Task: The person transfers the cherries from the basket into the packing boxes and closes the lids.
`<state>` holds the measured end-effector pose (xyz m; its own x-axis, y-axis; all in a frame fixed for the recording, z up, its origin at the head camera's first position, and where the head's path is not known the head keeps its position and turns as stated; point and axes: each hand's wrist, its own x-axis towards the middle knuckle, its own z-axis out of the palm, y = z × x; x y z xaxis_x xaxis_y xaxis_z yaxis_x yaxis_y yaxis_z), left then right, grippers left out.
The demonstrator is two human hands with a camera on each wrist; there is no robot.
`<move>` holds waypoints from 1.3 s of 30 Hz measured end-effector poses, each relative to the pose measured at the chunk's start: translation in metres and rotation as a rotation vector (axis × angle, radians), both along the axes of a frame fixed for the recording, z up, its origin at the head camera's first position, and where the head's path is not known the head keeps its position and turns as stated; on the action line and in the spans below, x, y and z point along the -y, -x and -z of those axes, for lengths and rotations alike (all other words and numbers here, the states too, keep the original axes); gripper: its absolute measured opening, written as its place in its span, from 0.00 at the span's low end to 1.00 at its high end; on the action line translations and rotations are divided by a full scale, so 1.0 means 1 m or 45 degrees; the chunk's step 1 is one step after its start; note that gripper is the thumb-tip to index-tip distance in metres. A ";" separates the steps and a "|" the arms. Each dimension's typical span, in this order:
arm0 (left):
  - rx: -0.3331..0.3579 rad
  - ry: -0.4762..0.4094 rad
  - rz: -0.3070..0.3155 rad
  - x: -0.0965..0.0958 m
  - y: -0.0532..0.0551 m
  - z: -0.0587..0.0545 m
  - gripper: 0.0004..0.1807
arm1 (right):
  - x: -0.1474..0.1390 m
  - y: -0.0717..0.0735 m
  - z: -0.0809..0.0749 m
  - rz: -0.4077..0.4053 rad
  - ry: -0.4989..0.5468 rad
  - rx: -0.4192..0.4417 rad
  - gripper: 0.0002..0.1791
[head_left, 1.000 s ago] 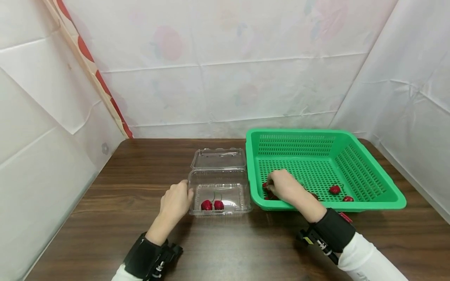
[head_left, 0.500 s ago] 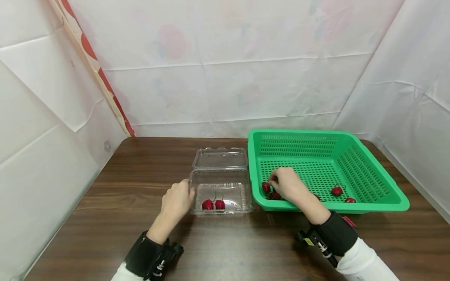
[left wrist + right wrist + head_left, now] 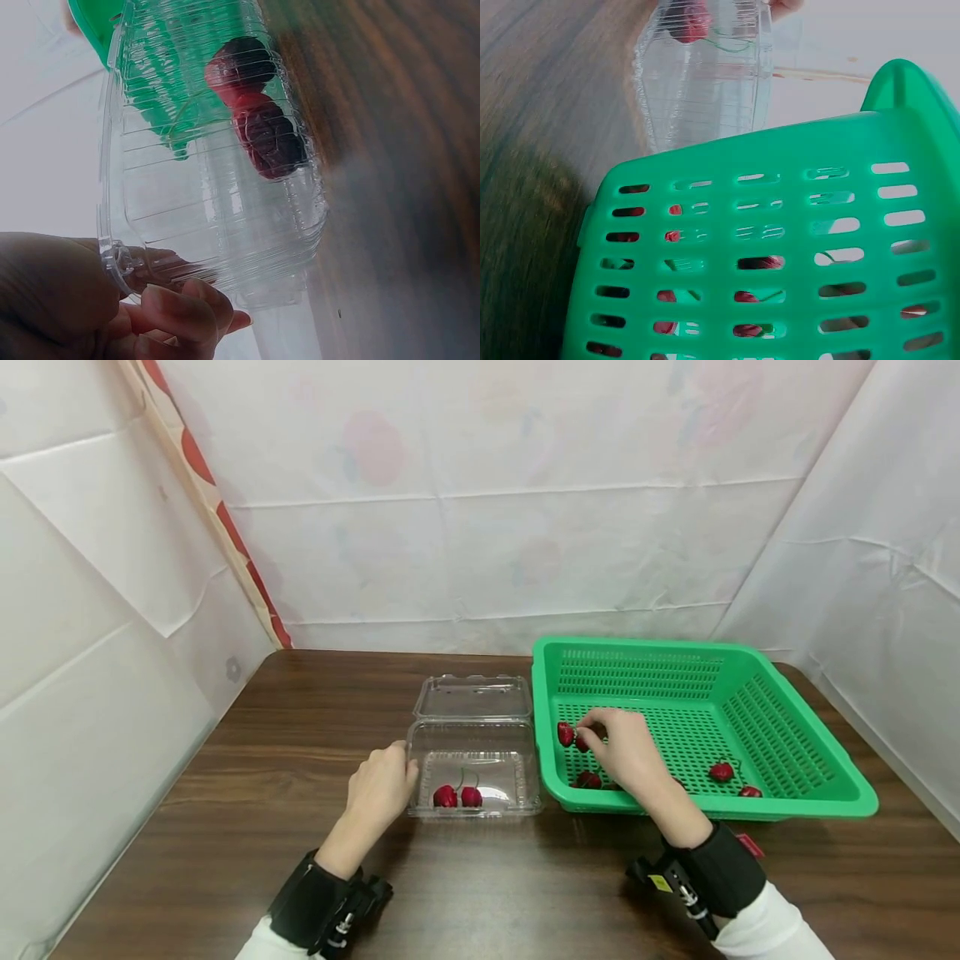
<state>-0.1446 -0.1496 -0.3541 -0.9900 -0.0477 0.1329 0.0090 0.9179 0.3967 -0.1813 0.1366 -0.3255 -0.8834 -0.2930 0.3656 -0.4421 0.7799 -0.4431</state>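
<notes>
My left hand [image 3: 381,783] grips the left wall of a clear plastic clamshell box [image 3: 472,739]; the left wrist view shows thumb and fingers around its rim. Two red cherries [image 3: 270,142] with green stems lie by the box's front wall. Over the left part of a green plastic basket [image 3: 701,806], my right hand [image 3: 622,752] pinches dark red cherries [image 3: 566,733] at its fingertips, two of them visible. Whether it holds them by the stems cannot be told. Below that hand, more cherries [image 3: 587,780] lie along the basket's near wall. In the right wrist view the slotted basket wall largely hides the hand.
The box's lid [image 3: 472,697] lies folded back behind it. The basket stands against the box's right side. Loose cherries [image 3: 722,772] lie in the basket's right part. White sheeting [image 3: 480,560] hangs behind and beside the brown wooden table [image 3: 480,893].
My right hand has risen slightly from the basket's near left corner, lifting the cherries off the others there. My left hand keeps its grip on the box. The head view has shifted slightly.
</notes>
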 end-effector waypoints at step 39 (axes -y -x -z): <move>-0.012 -0.011 -0.018 -0.002 0.000 -0.001 0.11 | 0.041 -0.028 -0.014 -0.463 0.340 -1.063 0.12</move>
<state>-0.1442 -0.1479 -0.3535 -0.9879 -0.0632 0.1413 -0.0006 0.9145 0.4046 -0.1529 0.0954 -0.3115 -0.1773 -0.3142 0.9326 -0.8925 0.4506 -0.0179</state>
